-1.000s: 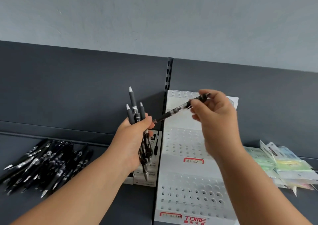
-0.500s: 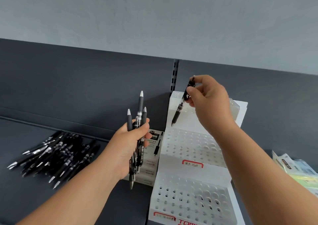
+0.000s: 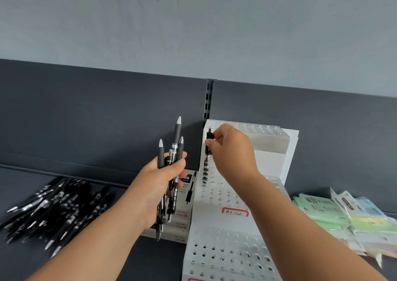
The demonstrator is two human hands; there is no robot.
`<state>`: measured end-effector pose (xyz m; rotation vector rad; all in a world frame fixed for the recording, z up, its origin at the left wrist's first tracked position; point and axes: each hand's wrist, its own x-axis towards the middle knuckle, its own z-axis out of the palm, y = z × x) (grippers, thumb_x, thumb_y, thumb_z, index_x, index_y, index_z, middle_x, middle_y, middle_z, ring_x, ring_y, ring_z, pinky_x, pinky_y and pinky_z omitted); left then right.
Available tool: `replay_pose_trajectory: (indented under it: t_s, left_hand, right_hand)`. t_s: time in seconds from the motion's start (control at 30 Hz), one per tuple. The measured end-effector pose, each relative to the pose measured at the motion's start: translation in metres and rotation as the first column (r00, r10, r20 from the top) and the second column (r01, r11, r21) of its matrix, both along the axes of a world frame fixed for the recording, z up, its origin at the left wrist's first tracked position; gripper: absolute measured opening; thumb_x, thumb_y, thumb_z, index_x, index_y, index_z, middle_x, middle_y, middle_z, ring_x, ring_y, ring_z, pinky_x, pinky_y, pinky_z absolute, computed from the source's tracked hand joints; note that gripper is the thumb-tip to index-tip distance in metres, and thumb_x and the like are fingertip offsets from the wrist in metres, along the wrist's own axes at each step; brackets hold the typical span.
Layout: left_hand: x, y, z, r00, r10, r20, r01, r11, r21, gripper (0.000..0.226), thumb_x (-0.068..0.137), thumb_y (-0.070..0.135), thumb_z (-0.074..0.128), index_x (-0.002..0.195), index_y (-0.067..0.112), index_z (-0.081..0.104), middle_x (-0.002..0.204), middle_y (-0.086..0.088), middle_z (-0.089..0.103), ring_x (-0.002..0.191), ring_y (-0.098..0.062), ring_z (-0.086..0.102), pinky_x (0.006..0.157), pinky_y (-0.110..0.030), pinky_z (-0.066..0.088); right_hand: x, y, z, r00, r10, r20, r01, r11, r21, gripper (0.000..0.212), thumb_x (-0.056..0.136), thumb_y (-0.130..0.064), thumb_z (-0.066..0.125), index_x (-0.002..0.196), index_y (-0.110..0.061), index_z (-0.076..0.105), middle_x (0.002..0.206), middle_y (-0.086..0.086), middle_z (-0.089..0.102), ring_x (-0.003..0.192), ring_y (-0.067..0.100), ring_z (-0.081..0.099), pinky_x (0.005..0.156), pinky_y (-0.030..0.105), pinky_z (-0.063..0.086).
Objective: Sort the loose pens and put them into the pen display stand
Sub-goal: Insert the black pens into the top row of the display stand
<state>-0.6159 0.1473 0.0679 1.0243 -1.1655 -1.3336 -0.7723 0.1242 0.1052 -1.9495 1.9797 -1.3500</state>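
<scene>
A white stepped pen display stand (image 3: 223,227) with rows of round holes stands on the dark shelf, right of centre. My right hand (image 3: 233,151) pinches the top of a black pen (image 3: 207,158) that stands upright, its tip down in a hole at the left edge of the stand's middle tier. My left hand (image 3: 160,186) grips a bundle of several black pens (image 3: 175,151), their white tips pointing up, just left of the stand. A heap of loose black pens (image 3: 53,207) lies on the shelf at the far left.
A small white pen box (image 3: 182,220) lies behind my left hand, against the stand. Pastel packets (image 3: 343,218) are stacked on the shelf to the right. A dark back panel with a slotted upright (image 3: 208,100) rises behind the stand.
My right hand turned the single pen from slanted to upright and lowered it into a hole of the middle tier. My left hand kept hold of the bundle.
</scene>
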Motion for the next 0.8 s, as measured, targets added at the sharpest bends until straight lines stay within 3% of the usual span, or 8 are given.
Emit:
replay_pose_trajectory:
  t_s: [0.2, 0.37, 0.47, 0.57, 0.63, 0.7, 0.8]
  left_hand:
    - [-0.002, -0.001, 0.005, 0.999, -0.034, 0.004, 0.034, 0.999, -0.001, 0.017, 0.088, 0.024, 0.064, 0.102, 0.03, 0.071, 0.073, 0.004, 0.064, 0.071, -0.012, 0.057, 0.067, -0.027, 0.045]
    - [-0.005, 0.003, 0.009, 0.998, -0.055, 0.039, 0.055, 0.998, -0.007, 0.012, 0.086, 0.021, 0.066, 0.096, 0.014, 0.066, 0.077, -0.002, 0.07, 0.067, -0.012, 0.059, 0.061, -0.026, 0.044]
    - [-0.007, 0.006, 0.011, 0.995, -0.069, 0.069, 0.071, 0.997, -0.032, 0.011, 0.085, 0.022, 0.066, 0.091, 0.012, 0.065, 0.074, 0.0, 0.072, 0.065, -0.01, 0.06, 0.063, -0.027, 0.044]
    - [-0.011, 0.009, 0.015, 0.988, -0.125, 0.086, 0.13, 0.99, -0.058, 0.015, 0.083, 0.023, 0.068, 0.093, 0.013, 0.066, 0.078, -0.003, 0.073, 0.067, -0.012, 0.061, 0.071, -0.032, 0.044]
    - [-0.013, 0.011, 0.016, 0.981, -0.154, 0.116, 0.163, 0.984, -0.074, 0.017, 0.082, 0.024, 0.069, 0.095, 0.013, 0.067, 0.079, -0.005, 0.073, 0.068, -0.012, 0.063, 0.072, -0.031, 0.046]
    - [-0.013, 0.012, 0.017, 0.974, -0.165, 0.154, 0.178, 0.981, -0.073, 0.021, 0.08, 0.027, 0.07, 0.095, 0.012, 0.066, 0.079, -0.005, 0.073, 0.067, -0.012, 0.061, 0.07, -0.029, 0.045]
    - [-0.01, 0.012, 0.017, 0.98, -0.184, 0.076, 0.186, 0.982, -0.023, 0.025, 0.076, 0.021, 0.07, 0.095, 0.007, 0.064, 0.076, -0.008, 0.071, 0.06, -0.013, 0.055, 0.05, -0.024, 0.04]
  right_hand:
    - [0.003, 0.005, -0.008, 0.999, -0.028, 0.046, 0.027, 0.999, 0.028, 0.018, 0.094, -0.028, 0.053, 0.084, -0.012, 0.057, 0.071, 0.002, 0.065, 0.067, 0.02, 0.061, 0.063, 0.037, 0.053]
    - [-0.002, 0.012, 0.0, 0.998, -0.037, 0.041, 0.037, 0.999, 0.008, 0.018, 0.092, -0.031, 0.057, 0.087, -0.014, 0.059, 0.077, -0.003, 0.063, 0.073, 0.018, 0.059, 0.065, 0.034, 0.05]
    - [0.001, 0.024, 0.005, 0.978, 0.033, 0.207, -0.019, 0.997, -0.07, 0.017, 0.093, -0.036, 0.055, 0.098, -0.021, 0.058, 0.085, -0.01, 0.061, 0.077, 0.007, 0.058, 0.067, 0.025, 0.046]
    - [0.007, 0.032, 0.01, 0.815, 0.208, 0.541, -0.276, 0.96, 0.045, 0.022, 0.093, -0.035, 0.056, 0.109, -0.02, 0.058, 0.092, -0.003, 0.065, 0.075, 0.009, 0.062, 0.066, 0.023, 0.047]
    - [0.007, 0.034, 0.012, 0.729, 0.267, 0.631, -0.39, 0.919, 0.061, 0.012, 0.094, -0.024, 0.056, 0.1, -0.016, 0.062, 0.084, 0.0, 0.067, 0.07, 0.011, 0.06, 0.062, 0.024, 0.047]
    - [0.002, 0.035, 0.014, 0.699, 0.292, 0.653, -0.402, 0.915, 0.021, 0.01, 0.093, -0.014, 0.055, 0.088, -0.012, 0.063, 0.077, 0.003, 0.067, 0.067, 0.012, 0.058, 0.06, 0.022, 0.048]
    - [-0.011, 0.034, 0.019, 0.603, 0.265, 0.752, -0.332, 0.941, -0.065, 0.012, 0.094, -0.009, 0.054, 0.085, -0.012, 0.061, 0.081, 0.006, 0.069, 0.067, 0.012, 0.061, 0.062, 0.021, 0.051]
